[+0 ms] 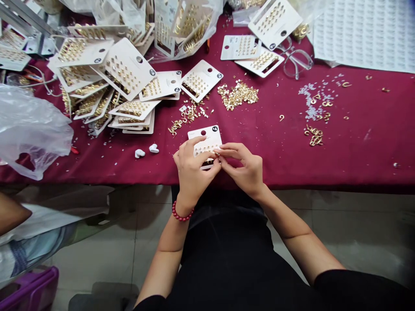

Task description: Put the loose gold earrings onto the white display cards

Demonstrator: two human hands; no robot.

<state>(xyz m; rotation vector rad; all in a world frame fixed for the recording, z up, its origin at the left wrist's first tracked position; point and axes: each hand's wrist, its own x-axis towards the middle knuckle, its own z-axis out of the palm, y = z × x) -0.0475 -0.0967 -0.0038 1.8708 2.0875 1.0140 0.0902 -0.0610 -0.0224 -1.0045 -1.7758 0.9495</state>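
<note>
A white earring card (207,137) with rows of small gold studs lies at the table's front edge, partly covered by my fingers. My left hand (193,164) is closed on the card's left and lower side, its thumb and a finger meeting near the lower right corner. From the right, my right hand (244,166) pinches at that same corner, beside the left fingertips. Whatever small piece sits between the right fingertips is too small to make out. Just beyond the card lie loose gold pieces (191,113) and a larger gold pile (238,95).
Filled earring cards (129,69) are heaped at the left behind a clear plastic bag (32,125). White earbuds (139,153) lie left of my hands. Glasses (298,62), clear bits (311,99) and gold hooks (314,136) are to the right. Another person's arm (13,214) shows at left.
</note>
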